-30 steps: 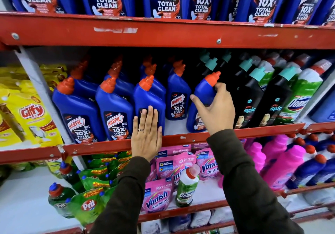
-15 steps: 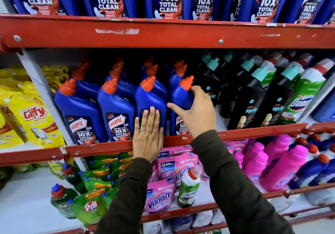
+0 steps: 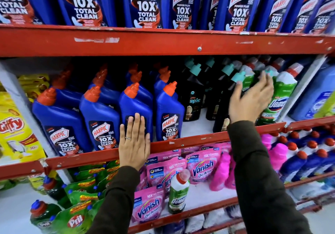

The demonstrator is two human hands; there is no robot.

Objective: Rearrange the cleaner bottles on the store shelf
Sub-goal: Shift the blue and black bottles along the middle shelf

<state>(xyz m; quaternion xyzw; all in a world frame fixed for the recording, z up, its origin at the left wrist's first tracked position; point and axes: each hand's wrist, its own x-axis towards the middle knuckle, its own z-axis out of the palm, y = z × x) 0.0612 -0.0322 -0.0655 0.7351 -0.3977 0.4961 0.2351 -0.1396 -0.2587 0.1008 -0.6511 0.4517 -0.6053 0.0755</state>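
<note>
blue bottles [image 3: 101,117] with orange caps, four across the front of the middle shelf [image 3: 181,143], labelled "harpic", "power plus", "10x total clean". same wording on the bigger blue bottles [image 3: 145,3] along the top shelf. black bottles [image 3: 193,97] with teal caps just right of them, marked "spic"; next right, a green and white bottle [image 3: 279,99] reading "domex", partly cut off. left hand [image 3: 134,143] flat and open, fingers together, pressed on the third blue bottle's label and the red shelf lip, gripping nothing. right hand [image 3: 250,99] blurred, open with fingers spread, in front of the black bottles, holding nothing. yellow "giffy" packs [image 3: 16,130] at far left. below, pink "vanish oxi action" pouches [image 3: 150,204], a lone "domex" bottle [image 3: 178,192], green "pril" pouches [image 3: 76,221]. red metal shelf rails, chipped paint, white shelf boards, store aisle.
</note>
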